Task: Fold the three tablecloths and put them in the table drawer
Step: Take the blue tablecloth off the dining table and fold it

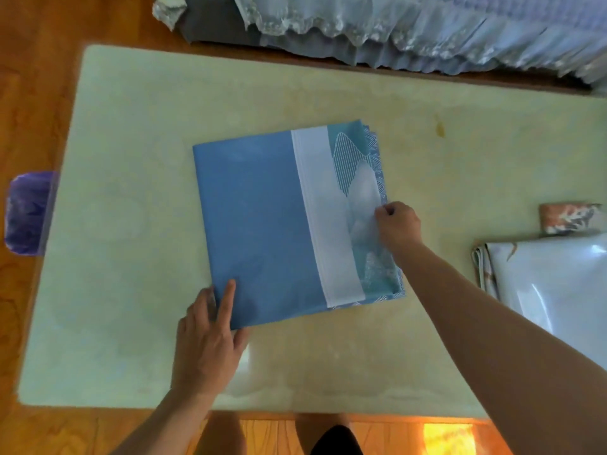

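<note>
A blue tablecloth (pixel 262 221) with a white stripe and a teal patterned edge lies folded into a rough square at the middle of the pale table (pixel 124 198). My left hand (pixel 210 333) rests flat at its near left corner, the forefinger stretched out on the cloth. My right hand (pixel 399 224) pinches the layered right edge of the same cloth. A second folded tablecloth (pixel 558 290), glossy white, lies at the table's right side. Behind it is a smaller folded cloth (pixel 571 216) with an orange and grey print. No drawer shows.
A sofa with a lace cover (pixel 394 24) runs along the table's far side. A purple bin bag (pixel 28 213) sits on the wooden floor to the left. My legs stand against the table's near edge.
</note>
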A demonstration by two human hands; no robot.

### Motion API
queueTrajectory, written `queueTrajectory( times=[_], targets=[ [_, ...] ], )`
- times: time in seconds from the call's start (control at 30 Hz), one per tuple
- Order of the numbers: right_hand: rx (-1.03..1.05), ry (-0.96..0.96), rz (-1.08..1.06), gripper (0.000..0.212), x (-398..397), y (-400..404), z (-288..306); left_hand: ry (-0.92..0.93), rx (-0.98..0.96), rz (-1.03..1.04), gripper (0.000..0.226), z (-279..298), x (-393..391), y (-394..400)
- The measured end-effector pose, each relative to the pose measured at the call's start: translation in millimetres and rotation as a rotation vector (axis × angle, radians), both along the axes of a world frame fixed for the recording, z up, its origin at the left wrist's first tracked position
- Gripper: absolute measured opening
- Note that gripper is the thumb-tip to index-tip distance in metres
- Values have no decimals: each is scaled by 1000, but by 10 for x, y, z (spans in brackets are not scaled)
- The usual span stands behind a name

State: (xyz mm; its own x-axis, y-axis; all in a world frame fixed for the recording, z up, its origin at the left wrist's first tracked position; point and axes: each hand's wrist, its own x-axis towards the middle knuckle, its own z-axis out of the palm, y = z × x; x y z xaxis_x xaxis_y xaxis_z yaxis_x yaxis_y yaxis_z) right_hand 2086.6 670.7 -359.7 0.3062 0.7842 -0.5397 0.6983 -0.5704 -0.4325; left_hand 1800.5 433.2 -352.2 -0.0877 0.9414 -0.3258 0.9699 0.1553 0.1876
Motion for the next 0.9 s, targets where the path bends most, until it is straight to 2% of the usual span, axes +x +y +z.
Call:
queueTrajectory(
  times=[0.2, 0.33, 0.4, 0.57, 0.67, 0.8, 0.83, 0.9],
  targets=[
    [-45, -12, 86, 23, -14, 18, 61, -66, -102, 146, 102, 155, -62, 75],
    [-45, -79, 203, 23, -85, -337, 86, 8, -139, 176, 95, 172, -247, -24],
    [-94, -78, 178, 21, -75, -510, 79, 18, -173, 226, 89, 185, -308, -39],
    [-4, -195, 103, 31, 9, -449, 158, 5, -206, 95, 86, 198, -296, -24],
    [-62, -190, 82, 33, -78, -402, 211, -36, -276, 194, 80, 239, -224, 49],
    [36, -169, 89, 29, -183, -528, 335, 98, -264, 197, 73, 309, -51, 92],
    [107, -109, 118, 25, -213, -565, 369, 50, -197, 220, 63, 354, 37, 148],
    [283, 82, 263, 12, -305, -675, 416, -290, -113, 403, 37, 549, 266, 469]
  ],
)
